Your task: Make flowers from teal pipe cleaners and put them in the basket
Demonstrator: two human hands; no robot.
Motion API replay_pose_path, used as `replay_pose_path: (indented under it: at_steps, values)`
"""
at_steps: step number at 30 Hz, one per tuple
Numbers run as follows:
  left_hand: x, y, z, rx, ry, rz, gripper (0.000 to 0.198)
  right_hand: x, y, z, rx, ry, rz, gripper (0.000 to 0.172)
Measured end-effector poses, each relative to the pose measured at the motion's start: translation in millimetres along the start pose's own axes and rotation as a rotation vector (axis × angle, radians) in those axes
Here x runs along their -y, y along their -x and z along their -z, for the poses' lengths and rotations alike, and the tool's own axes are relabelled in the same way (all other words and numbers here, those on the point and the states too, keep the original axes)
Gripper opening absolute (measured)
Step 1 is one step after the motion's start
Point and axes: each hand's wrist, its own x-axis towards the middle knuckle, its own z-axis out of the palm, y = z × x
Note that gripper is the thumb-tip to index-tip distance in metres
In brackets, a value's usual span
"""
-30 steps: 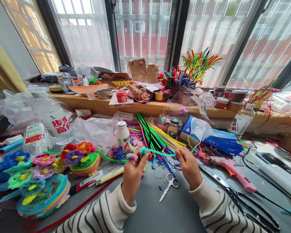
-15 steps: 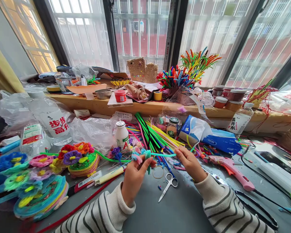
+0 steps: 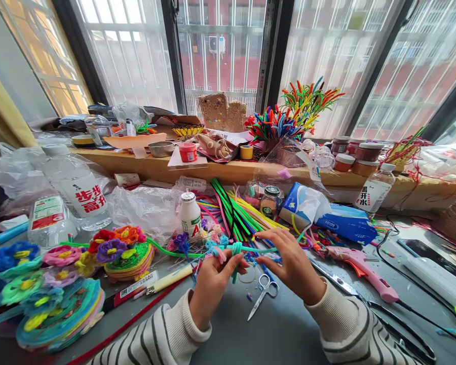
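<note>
Currently, left fingers (image 3: pixel 231 264) pinching one turquoise coil (image 3: pixel 236 248), right fingers (image 3: pixel 273 235) parted, one pink glue gun (image 3: pixel 372 276) rightward

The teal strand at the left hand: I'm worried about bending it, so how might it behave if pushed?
The teal strand probably bends easily, as it is wound in coils at the left hand. It seems more wiry than floppy, since its stretch toward the right hand runs nearly straight. Being thin, it's likely light.

Two hands (image 3: pixel 215 278) (image 3: pixel 295 266), two scissors (image 3: pixel 263 293) (image 3: pixel 338 279), one glue gun (image 3: pixel 372 274).
Toward the table's (image 3: pixel 281 337) left edge are two clear bottles (image 3: pixel 74 185) (image 3: pixel 50 223); toward its far edge, one white bottle (image 3: pixel 189 213).
</note>
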Motion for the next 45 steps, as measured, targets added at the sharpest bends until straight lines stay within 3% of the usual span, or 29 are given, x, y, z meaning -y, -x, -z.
replay_pose_path:
  at_steps: [8,13,17,21,30,39,45]
  values:
    - [7,2,-3.4,0.222,0.034,0.044,0.021,17,5,-7,0.124,-0.202,-0.035,0.037]
    - [6,2,-4.0,0.291,0.023,0.043,0.022,20,5,-5,0.196,-0.270,-0.064,0.034]
    - [12,1,-3.1,0.333,0.000,0.042,0.024,20,4,-6,0.195,-0.306,-0.095,0.021]
    - [19,1,-3.3,0.378,-0.050,0.049,0.027,18,6,-13,0.162,-0.309,-0.136,0.020]
    - [16,0,-4.1,0.405,-0.042,0.091,0.026,19,4,-12,0.034,-0.419,-0.234,0.017]
    - [15,2,-3.9,0.425,-0.078,0.096,0.027,18,4,-13,0.169,-0.355,-0.247,0.026]
    - [16,-1,-1.5,0.430,-0.113,0.101,0.029,15,4,-15,0.090,-0.403,-0.304,0.027]
